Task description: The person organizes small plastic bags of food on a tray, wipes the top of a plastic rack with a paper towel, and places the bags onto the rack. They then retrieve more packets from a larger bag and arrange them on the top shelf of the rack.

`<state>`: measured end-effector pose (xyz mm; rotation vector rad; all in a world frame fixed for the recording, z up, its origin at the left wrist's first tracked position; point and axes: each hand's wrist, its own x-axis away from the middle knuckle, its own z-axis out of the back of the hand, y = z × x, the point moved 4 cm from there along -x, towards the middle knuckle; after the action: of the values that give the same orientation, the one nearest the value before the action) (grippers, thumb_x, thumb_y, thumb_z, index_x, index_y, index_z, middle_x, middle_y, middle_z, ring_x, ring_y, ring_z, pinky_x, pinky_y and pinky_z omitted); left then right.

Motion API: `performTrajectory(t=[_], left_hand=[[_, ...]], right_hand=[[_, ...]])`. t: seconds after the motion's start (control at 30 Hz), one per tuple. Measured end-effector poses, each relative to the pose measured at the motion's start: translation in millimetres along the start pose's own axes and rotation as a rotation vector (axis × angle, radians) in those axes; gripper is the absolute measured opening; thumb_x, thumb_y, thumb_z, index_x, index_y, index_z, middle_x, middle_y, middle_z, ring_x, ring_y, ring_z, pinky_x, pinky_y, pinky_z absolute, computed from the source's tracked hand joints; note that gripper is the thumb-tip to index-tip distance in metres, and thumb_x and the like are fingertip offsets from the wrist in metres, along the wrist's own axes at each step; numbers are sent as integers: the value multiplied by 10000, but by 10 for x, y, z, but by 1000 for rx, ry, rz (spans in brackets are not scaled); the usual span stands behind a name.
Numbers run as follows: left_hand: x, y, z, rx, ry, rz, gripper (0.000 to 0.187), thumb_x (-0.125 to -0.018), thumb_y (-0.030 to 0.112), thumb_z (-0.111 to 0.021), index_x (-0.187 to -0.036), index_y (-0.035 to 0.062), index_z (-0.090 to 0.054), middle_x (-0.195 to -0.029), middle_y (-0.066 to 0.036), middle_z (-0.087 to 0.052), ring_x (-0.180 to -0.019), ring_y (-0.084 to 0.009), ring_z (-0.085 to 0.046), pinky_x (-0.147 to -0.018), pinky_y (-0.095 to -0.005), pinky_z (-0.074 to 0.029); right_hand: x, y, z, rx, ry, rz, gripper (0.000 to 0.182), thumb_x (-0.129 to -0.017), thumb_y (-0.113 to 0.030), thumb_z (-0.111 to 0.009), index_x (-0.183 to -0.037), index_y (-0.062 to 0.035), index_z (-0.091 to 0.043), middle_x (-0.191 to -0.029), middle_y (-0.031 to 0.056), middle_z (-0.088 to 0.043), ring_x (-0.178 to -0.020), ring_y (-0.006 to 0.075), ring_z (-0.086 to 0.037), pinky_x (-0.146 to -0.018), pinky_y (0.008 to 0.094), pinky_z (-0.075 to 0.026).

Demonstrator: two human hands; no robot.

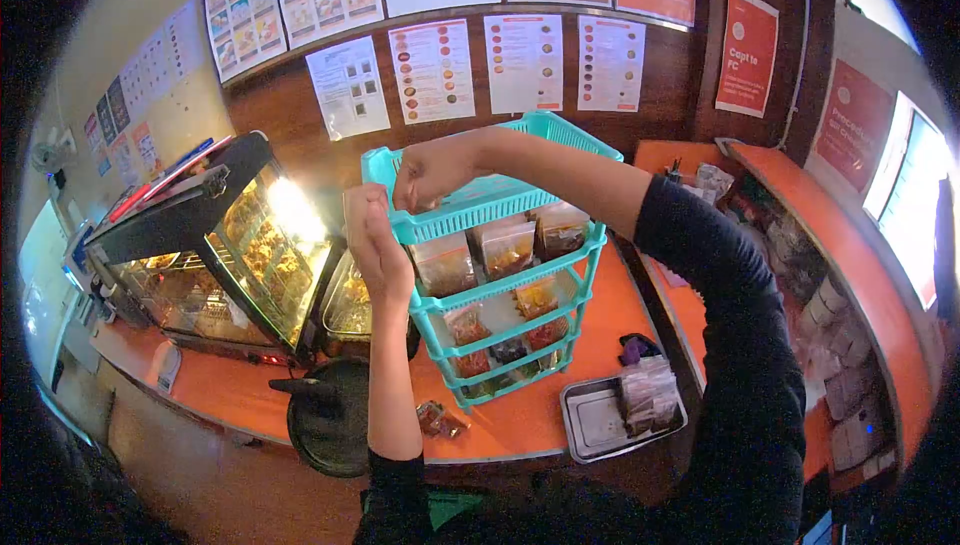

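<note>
I judge I'm mid-handling at the turquoise rack (500,245) on the orange counter (560,425): right hand (425,173) clenched at its top-tier rim, left hand (375,240) curled beside it, contents unclear, so steadiness matters next.

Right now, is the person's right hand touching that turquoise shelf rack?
Touching. The head view shows the right hand closed on the front rim of the turquoise rack at its top tier, with no gap visible between them.
</note>
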<state>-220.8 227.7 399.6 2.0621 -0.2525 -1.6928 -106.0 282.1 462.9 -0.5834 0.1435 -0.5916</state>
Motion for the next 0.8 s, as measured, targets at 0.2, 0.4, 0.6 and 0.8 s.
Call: performTrajectory(t=[0.2,0.4,0.6,0.8], left_hand=[[-44,118,15,-110,50,-206,246,-946,197,-400,-813,-2,-455,-747,-129,-487,-677,-241,-492,-640,-351,-401],[-18,-4,1,-105,39,-160,246,-950,196,-413,-836,-11,-480,-790,-126,-493,-722,-236,-490,-706,-341,-404],[-22,34,16,10,7,-121,276,-951,229,-409,-828,-8,-482,-789,-91,-437,-745,-190,-450,-704,-307,-378],[-15,2,-31,-75,79,-158,293,-950,252,-417,-831,-7,-484,-743,-109,-458,-673,-229,-479,-645,-343,-389]], right_hand=[[482,167,367,369,-316,-291,385,-613,-65,-577,-975,17,-681,-904,114,-681,-833,165,-601,-776,362,-473],[1026,471,509,900,-499,-796,349,-592,-94,-680,-935,-32,-696,-938,148,-683,-898,235,-629,-795,432,-480],[720,920,943,1187,390,-546,319,-621,-135,-712,-915,-22,-662,-862,149,-670,-804,341,-663,-689,441,-539],[841,1232,848,1058,-151,-725,250,-611,-132,-710,-838,-29,-693,-800,153,-673,-730,252,-672,-659,378,-547]])
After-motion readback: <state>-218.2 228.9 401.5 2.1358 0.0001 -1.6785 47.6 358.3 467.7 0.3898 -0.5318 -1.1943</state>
